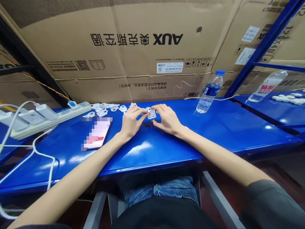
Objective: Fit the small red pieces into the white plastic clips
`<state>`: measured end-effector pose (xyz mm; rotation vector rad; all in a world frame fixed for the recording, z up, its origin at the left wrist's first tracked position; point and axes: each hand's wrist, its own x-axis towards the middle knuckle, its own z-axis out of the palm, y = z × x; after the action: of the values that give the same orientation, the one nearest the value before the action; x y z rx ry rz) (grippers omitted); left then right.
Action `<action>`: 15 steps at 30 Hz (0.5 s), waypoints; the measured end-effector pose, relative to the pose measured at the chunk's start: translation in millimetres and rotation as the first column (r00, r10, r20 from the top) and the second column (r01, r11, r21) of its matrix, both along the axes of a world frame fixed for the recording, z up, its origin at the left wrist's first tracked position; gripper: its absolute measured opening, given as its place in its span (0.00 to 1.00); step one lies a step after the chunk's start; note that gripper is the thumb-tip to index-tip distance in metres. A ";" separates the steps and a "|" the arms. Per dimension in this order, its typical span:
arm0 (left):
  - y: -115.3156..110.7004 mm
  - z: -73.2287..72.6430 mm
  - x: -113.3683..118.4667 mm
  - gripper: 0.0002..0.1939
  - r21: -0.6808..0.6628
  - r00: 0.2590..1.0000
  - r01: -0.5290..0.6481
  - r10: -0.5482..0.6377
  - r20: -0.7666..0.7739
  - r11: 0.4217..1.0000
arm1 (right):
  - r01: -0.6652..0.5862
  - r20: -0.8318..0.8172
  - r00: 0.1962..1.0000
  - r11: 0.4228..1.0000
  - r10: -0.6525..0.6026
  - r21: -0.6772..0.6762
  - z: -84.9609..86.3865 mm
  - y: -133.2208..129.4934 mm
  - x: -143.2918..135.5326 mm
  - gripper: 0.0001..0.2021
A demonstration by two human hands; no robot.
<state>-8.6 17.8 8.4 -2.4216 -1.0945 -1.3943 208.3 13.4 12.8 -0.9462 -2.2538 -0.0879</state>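
Over the blue table [186, 140], a small white plastic piece [151, 114] with thin metal prongs pointing down is held between both hands. My left hand [132, 122] pinches its left side with thumb and index finger. From the right, my right hand [168, 119] grips its edge, thumb low and fingers along the top. Just below it lie small red and black bits [148, 126], too small to name. Several loose white plastic parts [102, 108] with ring-shaped ends are scattered behind and left of my left hand.
A phone [98, 133] lies left of my forearm. Beyond it is a power strip [64, 116] with chargers and white cables [35, 149]. A water bottle [209, 92] stands at the back right; another bottle [268, 86] is farther right. Large cardboard boxes [143, 63] form the back.
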 end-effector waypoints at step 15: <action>-2.2 3.0 2.6 0.15 0.010 0.998 -0.062 0.062 -0.007 0.998 | 0.077 -0.056 0.995 0.997 -0.077 0.006 1.8 5.3 2.3 0.24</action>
<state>-6.0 15.6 11.3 -2.3628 -1.1480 -1.3683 210.6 18.8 14.6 -1.0188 -2.1646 -0.1035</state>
